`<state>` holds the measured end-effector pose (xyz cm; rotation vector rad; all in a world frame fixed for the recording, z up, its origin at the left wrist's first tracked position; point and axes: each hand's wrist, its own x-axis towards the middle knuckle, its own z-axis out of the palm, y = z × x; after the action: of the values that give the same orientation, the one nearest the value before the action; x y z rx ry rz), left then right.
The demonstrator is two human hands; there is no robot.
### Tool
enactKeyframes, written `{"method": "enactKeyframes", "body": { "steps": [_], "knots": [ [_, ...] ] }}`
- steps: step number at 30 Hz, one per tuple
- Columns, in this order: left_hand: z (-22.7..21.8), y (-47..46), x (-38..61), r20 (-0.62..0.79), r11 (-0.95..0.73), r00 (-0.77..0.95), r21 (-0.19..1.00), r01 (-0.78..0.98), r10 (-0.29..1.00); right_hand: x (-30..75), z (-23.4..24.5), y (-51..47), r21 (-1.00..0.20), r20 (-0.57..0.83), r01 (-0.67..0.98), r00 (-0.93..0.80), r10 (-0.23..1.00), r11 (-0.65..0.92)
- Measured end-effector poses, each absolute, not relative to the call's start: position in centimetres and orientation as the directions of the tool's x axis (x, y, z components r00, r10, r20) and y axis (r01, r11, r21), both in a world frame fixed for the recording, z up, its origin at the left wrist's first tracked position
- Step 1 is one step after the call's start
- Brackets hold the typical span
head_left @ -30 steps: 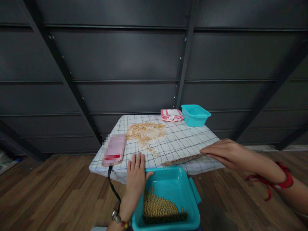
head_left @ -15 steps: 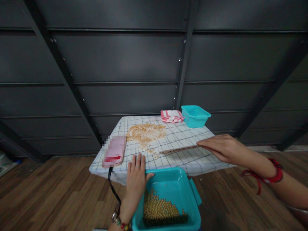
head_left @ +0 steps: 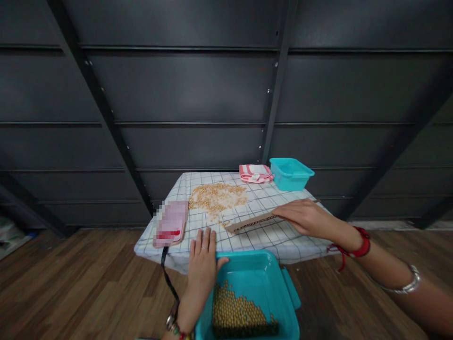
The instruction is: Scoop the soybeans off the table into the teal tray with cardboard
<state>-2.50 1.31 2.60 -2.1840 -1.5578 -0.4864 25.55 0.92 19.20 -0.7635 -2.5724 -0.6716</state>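
My right hand (head_left: pixel 307 217) grips a strip of corrugated cardboard (head_left: pixel 253 222), held on edge low over the checked cloth. The far end of the cardboard is beside a few loose soybeans (head_left: pixel 225 224). A larger spread of soybeans (head_left: pixel 214 196) lies further back on the cloth. Flat at the table's front edge, my left hand (head_left: pixel 203 262) has its fingers stretched out and its thumb at the rim of a turquoise plastic bin (head_left: pixel 260 269). Inside that bin, yellow soybeans (head_left: pixel 239 307) are heaped toward the near left.
A pink phone (head_left: pixel 173 222) with a black strap rests at the left of the cloth-covered table (head_left: pixel 244 243). At the back right are a folded pink-striped towel (head_left: pixel 255 173) and a second turquoise bin (head_left: pixel 290 174). Dark wall panels (head_left: pixel 184 89) rise behind.
My right hand has moved left and nearer with the cardboard, whose far end now sits closer to the loose soybeans. My left hand keeps its place at the bin rim.
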Motion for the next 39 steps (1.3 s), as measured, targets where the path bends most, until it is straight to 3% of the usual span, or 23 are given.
{"method": "enactKeyframes", "body": {
  "steps": [26, 39],
  "knots": [
    [1.8, 1.8, -2.4, 0.526, -0.274, 0.298, -0.125, 0.954, 0.796, 29.1, 19.3, -0.7, 0.310, 0.460, 0.641, -0.747, 0.479, 0.703],
    [2.1, 1.9, -2.4, 0.545, -0.280, 0.314, -0.146, 0.949, 0.777, 28.5, 18.0, 1.6, 0.365, 0.554, 0.652, -0.726, 0.408, 0.665]
  ]
}}
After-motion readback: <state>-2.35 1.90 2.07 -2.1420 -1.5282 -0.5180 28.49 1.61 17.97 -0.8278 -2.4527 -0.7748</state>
